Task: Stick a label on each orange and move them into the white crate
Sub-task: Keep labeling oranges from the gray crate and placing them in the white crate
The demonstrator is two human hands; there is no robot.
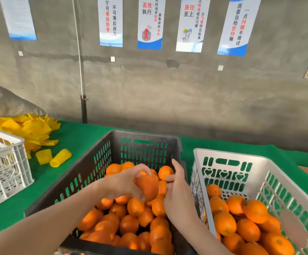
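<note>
- the left hand [125,181] is holding one orange [147,188] in the air above the dark crate [98,162], over the heap of loose oranges [129,223] lying inside it.
- the left fingers [144,169] are curling over the top of the orange and the thumb is pressing it from below, so they are clamped on the fruit.
- the right hand [179,192] is sitting just beside the held orange, on its right, with the back of the hand turned toward the camera.
- one right finger [175,165] is pointing straight up, while the tips of the others are reaching toward the orange's right side; it is not possible to tell whether they are pinching anything or only touching the peel.
- the white crate [228,155] is standing just to the right of the dark crate, almost touching it, and is already carrying a layer of oranges [248,229].
- both crates are resting on a tabletop [76,133] that is wearing a green cloth.
- a pile of yellow sleeves [32,129] is lying at the far left of the tabletop, with a yellow roll [60,157] lying loose near it.
- a second white crate [6,162] is standing at the left edge, well apart from the dark crate.
- posters [149,23] are hanging in a row on the grey wall behind.
</note>
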